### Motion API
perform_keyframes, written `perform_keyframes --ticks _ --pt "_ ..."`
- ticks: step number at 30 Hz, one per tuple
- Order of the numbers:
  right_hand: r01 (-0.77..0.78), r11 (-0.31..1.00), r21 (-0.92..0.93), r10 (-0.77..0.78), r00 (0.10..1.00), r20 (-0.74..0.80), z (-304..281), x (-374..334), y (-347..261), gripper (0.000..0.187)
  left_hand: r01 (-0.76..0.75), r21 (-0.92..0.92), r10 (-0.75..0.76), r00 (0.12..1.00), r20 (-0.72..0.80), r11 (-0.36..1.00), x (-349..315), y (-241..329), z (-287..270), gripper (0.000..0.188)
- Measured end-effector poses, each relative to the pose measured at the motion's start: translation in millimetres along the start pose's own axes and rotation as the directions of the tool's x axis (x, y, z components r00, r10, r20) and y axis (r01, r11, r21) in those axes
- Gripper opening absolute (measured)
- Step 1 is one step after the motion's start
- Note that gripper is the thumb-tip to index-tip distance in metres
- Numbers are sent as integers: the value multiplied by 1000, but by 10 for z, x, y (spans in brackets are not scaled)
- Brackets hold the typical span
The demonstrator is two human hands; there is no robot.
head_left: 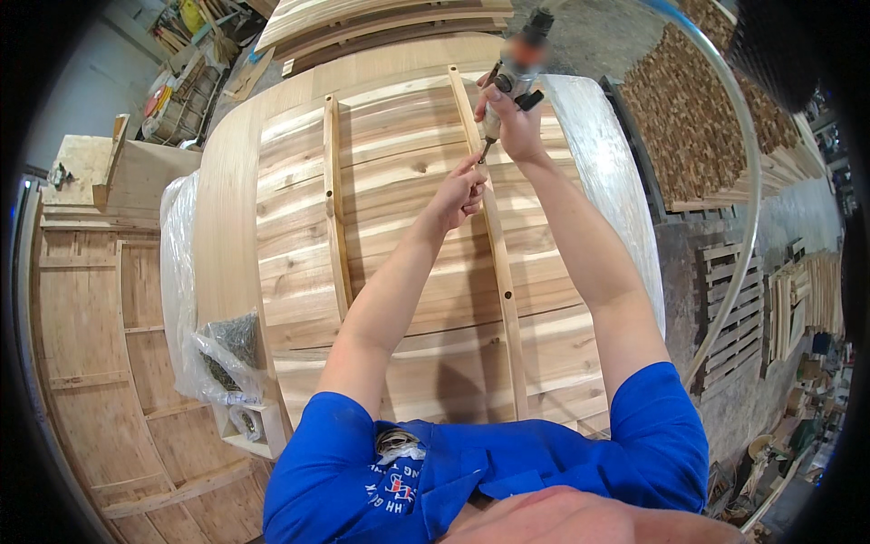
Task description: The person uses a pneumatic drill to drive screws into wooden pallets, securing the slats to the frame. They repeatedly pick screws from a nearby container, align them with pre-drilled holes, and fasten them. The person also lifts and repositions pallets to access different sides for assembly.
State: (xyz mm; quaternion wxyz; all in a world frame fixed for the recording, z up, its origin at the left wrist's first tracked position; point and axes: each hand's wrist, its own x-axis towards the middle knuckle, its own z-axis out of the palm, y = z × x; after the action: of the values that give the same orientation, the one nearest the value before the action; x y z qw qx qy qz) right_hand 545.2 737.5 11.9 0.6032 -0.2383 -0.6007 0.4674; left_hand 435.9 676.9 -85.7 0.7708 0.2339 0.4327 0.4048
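Note:
In my right hand (515, 122) is a pneumatic screwdriver (524, 62), its bit pointing down at a narrow wooden batten (500, 263). The fingers wrap around the tool's body. My left hand (460, 192) is closed beside the bit tip, its index finger and thumb at the batten; whatever they pinch is too small to make out. The batten runs lengthwise over a broad slatted wooden panel (408, 263) and has dark round holes. Parallel to it on the left lies a second batten (333, 195).
A clear air hose (752, 154) curves down the right side. At the panel's left edge, a plastic bag of screws (231, 349) sits above a small wooden box (258, 426). Stacked boards (381, 36) stand beyond the panel; pallets (732, 304) lie on the right.

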Motion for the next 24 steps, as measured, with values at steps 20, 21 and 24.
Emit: perform_keyframes --ticks 20,21,24 --pt "-163 986 41 166 984 -66 33 -49 74 22 19 -445 -28 1000 -13 895 -1148 -862 -182 29" --pt "-162 985 50 166 982 -87 -17 -92 43 22 50 -422 -78 996 -50 905 -1281 -914 -117 28" --pt "30 968 249 -13 998 -69 77 -287 -463 32 86 -405 -144 983 -114 910 -1687 -1023 38 26"
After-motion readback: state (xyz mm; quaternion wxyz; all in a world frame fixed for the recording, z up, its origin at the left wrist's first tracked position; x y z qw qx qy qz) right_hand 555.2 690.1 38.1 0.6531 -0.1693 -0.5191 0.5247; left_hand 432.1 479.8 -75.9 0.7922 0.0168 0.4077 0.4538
